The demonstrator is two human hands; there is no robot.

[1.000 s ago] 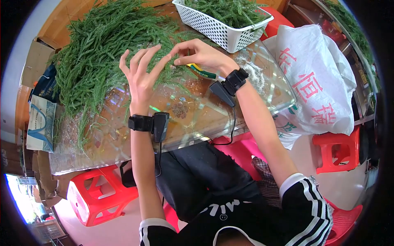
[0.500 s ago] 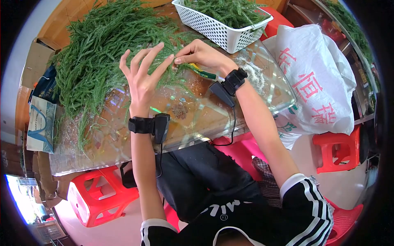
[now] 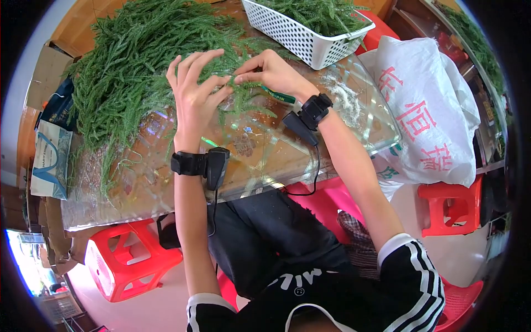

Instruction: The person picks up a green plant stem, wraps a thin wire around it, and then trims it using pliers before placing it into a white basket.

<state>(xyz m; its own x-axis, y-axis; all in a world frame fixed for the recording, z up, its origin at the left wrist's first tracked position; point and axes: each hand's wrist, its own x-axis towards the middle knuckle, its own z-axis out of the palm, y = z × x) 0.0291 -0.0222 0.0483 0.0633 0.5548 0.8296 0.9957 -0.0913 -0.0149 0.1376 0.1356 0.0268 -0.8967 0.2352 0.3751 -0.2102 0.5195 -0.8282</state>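
Note:
My right hand (image 3: 275, 74) pinches a green artificial pine sprig (image 3: 243, 95) between thumb and fingertips, over the middle of the table. My left hand (image 3: 192, 91) meets it from the left: thumb and forefinger come together on the sprig's end, while the other fingers stay raised and spread. The sprig's needles hang below the two pinches. Under my right palm shows the green handle (image 3: 278, 95) of a tool with pale lettering; its other end is hidden by the sprig and hand.
A large heap of pine sprigs (image 3: 121, 72) covers the table's left and back. Behind my right hand stands a white perforated basket (image 3: 310, 41) of sprigs. White powder (image 3: 345, 102) lies near a white sack (image 3: 426, 105). Red stools (image 3: 130, 260) flank the glass-topped table (image 3: 138, 199).
My left thumb and forefinger have closed onto the sprig's end, its raised fingers bending rightward. More of the sprig now hangs below my hands, covering the handle's yellow part.

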